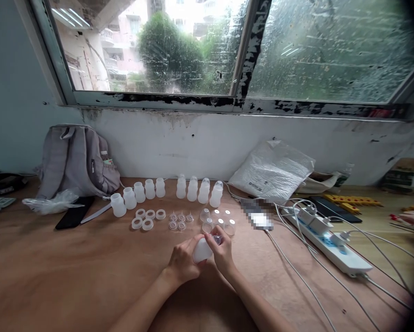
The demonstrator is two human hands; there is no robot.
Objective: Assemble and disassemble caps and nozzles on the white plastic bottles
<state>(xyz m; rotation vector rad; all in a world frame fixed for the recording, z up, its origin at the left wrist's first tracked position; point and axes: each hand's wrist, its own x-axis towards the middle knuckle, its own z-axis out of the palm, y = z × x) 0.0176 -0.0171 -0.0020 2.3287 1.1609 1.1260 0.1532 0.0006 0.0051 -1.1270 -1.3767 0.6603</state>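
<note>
My left hand (181,263) is closed round a small translucent white bottle (201,250), held tilted just above the wooden table (71,272). My right hand (223,251) pinches a small clear part at the bottle's neck (216,239). Beyond my hands stands a row of similar white bottles (158,187), some of them capped (204,190). In front of that row lie white rings (147,219), small clear nipples (181,221) and clear dome caps (224,220).
A grey backpack (77,159) leans on the wall at the left, with a black phone (73,213) before it. A white power strip (326,240) with cables and a plastic bag (272,168) lie at the right. Another person's hand (412,218) shows at the far right edge.
</note>
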